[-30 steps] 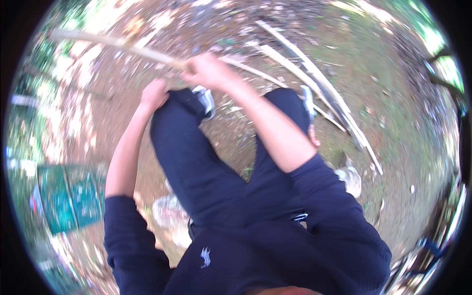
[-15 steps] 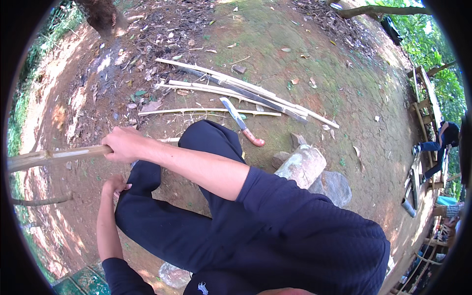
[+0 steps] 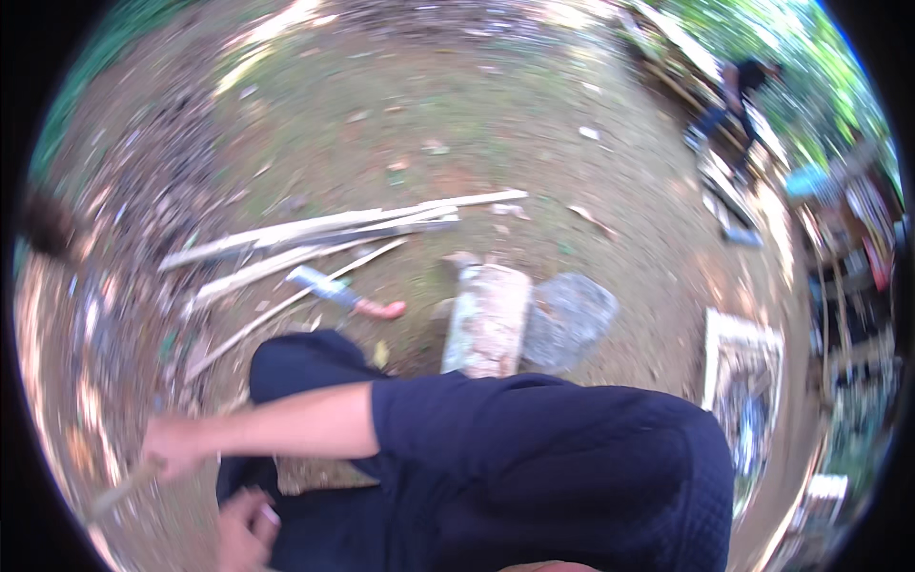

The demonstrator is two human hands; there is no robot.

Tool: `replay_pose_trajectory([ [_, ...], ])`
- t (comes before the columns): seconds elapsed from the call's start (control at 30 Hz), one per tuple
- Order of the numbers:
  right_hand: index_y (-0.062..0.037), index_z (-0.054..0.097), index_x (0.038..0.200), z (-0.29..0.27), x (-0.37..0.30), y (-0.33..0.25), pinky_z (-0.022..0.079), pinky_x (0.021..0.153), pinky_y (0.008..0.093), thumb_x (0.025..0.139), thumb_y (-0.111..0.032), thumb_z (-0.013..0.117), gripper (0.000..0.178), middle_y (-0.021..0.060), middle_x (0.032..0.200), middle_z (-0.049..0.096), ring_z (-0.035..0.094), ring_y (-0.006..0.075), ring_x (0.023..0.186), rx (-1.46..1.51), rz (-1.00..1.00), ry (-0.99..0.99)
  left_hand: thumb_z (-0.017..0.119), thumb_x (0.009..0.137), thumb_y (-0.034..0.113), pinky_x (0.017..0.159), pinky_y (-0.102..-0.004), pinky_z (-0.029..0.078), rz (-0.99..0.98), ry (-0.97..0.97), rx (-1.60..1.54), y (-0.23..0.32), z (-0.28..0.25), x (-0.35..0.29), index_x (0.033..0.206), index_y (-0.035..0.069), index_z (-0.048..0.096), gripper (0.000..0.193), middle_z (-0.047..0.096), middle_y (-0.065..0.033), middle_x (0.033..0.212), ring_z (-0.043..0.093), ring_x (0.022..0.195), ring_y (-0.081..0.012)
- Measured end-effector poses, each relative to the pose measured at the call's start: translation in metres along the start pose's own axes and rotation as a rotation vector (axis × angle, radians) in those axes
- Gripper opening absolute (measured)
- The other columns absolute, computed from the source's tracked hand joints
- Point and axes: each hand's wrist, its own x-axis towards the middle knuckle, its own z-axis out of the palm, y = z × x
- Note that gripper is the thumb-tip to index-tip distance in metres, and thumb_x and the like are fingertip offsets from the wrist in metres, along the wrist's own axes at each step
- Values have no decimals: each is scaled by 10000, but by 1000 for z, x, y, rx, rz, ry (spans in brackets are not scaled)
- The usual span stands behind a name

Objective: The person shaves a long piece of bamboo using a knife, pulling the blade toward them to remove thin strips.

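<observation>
At the lower left, my right hand [image 3: 176, 448] is closed around a pale wooden pole [image 3: 119, 494], which runs down and left toward the rim of the picture. My left hand [image 3: 243, 534] is by my dark trousers, below the right one; its fingers are smeared by motion, so I cannot make out whether they hold anything. A knife [image 3: 329, 288] with a wide blade and a reddish-brown handle lies on the ground beyond my knee. Beside it are several pale split strips [image 3: 295, 229] and a darker strip, lying roughly side by side.
A short thick log [image 3: 488, 319] rests in front of me against a large grey stone [image 3: 572, 319]. To the right lies a pale rectangular frame [image 3: 743, 381]. A person [image 3: 739, 105] in dark clothes is at the far right, near a wooden fence. Dry leaves litter the ground.
The view has swung to the right, so the strips, knife and log appear further left. The pole's visible part now slants downward, held in my right hand. The picture has become blurred.
</observation>
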Motion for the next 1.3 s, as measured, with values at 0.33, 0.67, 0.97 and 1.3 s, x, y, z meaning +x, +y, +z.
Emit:
replay_pose_trajectory([
  [0.33, -120, 683, 666, 38, 19, 21, 506, 626, 491, 592, -349, 690, 241, 116, 662, 660, 660, 342, 699, -191, 52, -84, 443, 984, 448, 993, -455, 424, -243, 63, 350, -21, -19, 87, 1273, 71, 595, 499, 592, -181, 1267, 547, 1170, -364],
  [0.67, -114, 682, 665, -25, 10, 50, 506, 629, 491, 581, -328, 698, 230, 124, 662, 660, 662, 345, 701, -199, 156, 28, 456, 975, 389, 947, -425, 438, -129, 7, 345, -52, 24, 223, 1214, 44, 607, 445, 622, -166, 1174, 573, 1091, -322],
  [0.97, -108, 681, 664, -33, -1, 41, 506, 632, 492, 572, -308, 705, 222, 131, 662, 659, 663, 348, 703, -159, 184, 74, 468, 967, 335, 906, -399, 450, -234, -58, 331, -100, 34, 224, 1161, 20, 618, 399, 649, -152, 1091, 597, 1019, -284],
  [1.3, -67, 630, 628, -62, -14, -21, 493, 619, 477, 616, -196, 688, 141, 162, 628, 615, 634, 383, 671, 33, 200, 228, 481, 959, 276, 861, -369, 463, -491, -357, 157, -274, 33, 95, 1102, -6, 630, 350, 679, -137, 999, 622, 940, -241],
])
